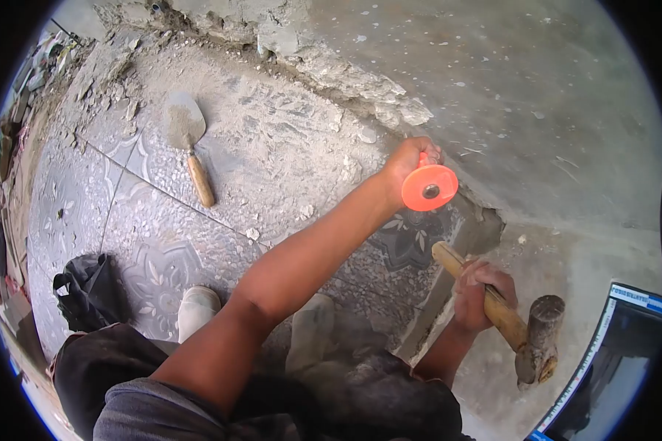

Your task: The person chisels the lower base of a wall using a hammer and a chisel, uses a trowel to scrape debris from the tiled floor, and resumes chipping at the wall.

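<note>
My left hand [413, 160] is wrapped round the grip of a chisel with an orange round guard [419, 192], held against the broken lower edge of the wall. The metal end shows in the middle of the guard, and the chisel's tip is hidden behind the hand. Lower right, my right hand [482, 292] grips the wooden handle of a hammer [543, 331], whose thick, worn head lies to the right of the hand, apart from the chisel.
A trowel [185, 125] with a wooden handle lies on the dusty patterned tiles [154, 220]. Rubble lines the wall's chipped base [360, 95]. A black bag [90, 290] is at the lower left, beside my shoes [198, 310]. A dark, blue-edged object [610, 353] stands at the lower right.
</note>
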Demonstrator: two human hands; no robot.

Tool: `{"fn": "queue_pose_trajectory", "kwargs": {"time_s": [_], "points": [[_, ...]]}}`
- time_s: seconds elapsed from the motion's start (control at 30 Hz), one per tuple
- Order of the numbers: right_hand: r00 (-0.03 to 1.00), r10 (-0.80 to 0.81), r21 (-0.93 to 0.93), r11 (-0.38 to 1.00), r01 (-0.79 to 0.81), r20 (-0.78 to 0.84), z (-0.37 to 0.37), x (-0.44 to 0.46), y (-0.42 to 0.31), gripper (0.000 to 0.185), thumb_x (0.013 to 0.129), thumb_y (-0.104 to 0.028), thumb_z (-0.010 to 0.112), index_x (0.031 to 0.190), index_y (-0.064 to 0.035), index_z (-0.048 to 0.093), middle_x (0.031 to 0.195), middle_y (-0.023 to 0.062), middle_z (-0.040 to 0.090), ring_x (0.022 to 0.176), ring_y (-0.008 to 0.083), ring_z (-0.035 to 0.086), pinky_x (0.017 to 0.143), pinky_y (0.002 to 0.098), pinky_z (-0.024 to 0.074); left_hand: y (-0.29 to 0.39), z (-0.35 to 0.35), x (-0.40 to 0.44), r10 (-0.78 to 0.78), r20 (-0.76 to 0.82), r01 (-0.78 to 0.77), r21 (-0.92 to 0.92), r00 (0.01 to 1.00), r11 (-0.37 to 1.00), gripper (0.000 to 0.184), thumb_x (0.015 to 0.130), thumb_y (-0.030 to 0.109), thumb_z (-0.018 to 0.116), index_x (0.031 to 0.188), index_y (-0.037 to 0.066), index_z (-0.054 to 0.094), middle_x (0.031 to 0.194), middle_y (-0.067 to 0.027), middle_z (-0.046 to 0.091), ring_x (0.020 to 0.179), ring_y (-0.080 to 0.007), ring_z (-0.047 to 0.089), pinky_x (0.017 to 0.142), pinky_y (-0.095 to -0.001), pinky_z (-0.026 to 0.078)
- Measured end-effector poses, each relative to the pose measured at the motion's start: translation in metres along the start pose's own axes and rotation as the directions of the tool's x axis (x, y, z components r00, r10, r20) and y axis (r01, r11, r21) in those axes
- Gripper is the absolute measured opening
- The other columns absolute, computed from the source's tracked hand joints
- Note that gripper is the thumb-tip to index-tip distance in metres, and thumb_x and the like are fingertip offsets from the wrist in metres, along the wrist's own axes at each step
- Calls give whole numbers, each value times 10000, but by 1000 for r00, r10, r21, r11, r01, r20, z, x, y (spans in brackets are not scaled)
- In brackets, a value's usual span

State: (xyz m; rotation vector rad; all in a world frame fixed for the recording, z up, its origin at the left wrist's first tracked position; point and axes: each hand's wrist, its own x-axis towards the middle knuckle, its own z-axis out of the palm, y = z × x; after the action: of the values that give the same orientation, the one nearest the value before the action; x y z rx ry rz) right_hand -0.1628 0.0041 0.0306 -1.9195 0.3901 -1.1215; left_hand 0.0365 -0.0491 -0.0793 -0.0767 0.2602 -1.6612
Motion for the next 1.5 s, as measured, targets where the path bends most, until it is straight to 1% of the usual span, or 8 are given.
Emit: {"fn": "queue_pose_trajectory", "kwargs": {"time_s": [0.4,0.73,0.83,0.9,1.0,1.13,1.23,1.5], "points": [[968,247,-132,959,-250,-41,-2,-20,-3,159,812,39,565,960,4,520,614,60,488,498,132,445,527,304,418,7,-12,10,3,13,-4,32,1000,999,123,744,26,452,658,98,401,530,22,382,446,-113,399,453,-278,394],[983,-143,-92,987,132,-118,16,-10,27,73,835,32,535,903,8,530,629,87,521,509,148,485,522,330,447,12,-33,38,2,65,-7,82,998,997,151,728,63,462,607,115,388,577,-13,416,474,-171,435,493,-338,429],[830,552,-406,744,-531,-73,7,-35,64,162,772,31,539,934,27,542,611,50,489,444,114,432,475,254,396,16,-3,12,-39,-129,49,73,991,996,144,721,57,469,612,110,392,567,-19,410,472,-176,428,484,-348,424],[656,732,-146,639,-755,-183,19,-20,34,140,754,20,566,893,17,548,616,49,492,435,112,436,465,240,395,16,15,5,32,-211,-1,145,977,989,141,725,61,470,616,109,394,554,-16,401,469,-176,425,477,-350,420],[934,323,-34,943,-332,-156,7,-2,4,116,778,37,541,889,5,523,612,63,492,474,121,464,484,251,407,14,-8,23,77,-96,-68,91,992,994,137,746,54,453,636,109,393,534,1,383,453,-153,405,460,-322,407],[971,-185,-7,982,187,-152,18,8,18,139,821,22,526,953,-2,493,599,81,493,486,139,478,507,277,419,7,-8,27,27,-106,-29,-21,994,999,137,761,30,430,655,106,387,536,11,379,440,-127,379,452,-294,386],[816,575,-455,713,-534,-56,19,-30,79,118,747,62,559,845,-4,555,652,41,541,530,120,503,511,279,429,5,-13,29,49,-74,-46,46,996,998,104,759,29,433,687,96,402,547,12,386,442,-127,385,452,-297,386],[999,-27,-34,999,25,-47,28,-2,-10,123,756,84,495,836,49,581,648,57,539,537,118,505,521,239,398,4,-3,36,118,-217,-118,14,969,993,26,762,40,437,773,62,441,557,6,376,450,-138,386,451,-302,390]]}}
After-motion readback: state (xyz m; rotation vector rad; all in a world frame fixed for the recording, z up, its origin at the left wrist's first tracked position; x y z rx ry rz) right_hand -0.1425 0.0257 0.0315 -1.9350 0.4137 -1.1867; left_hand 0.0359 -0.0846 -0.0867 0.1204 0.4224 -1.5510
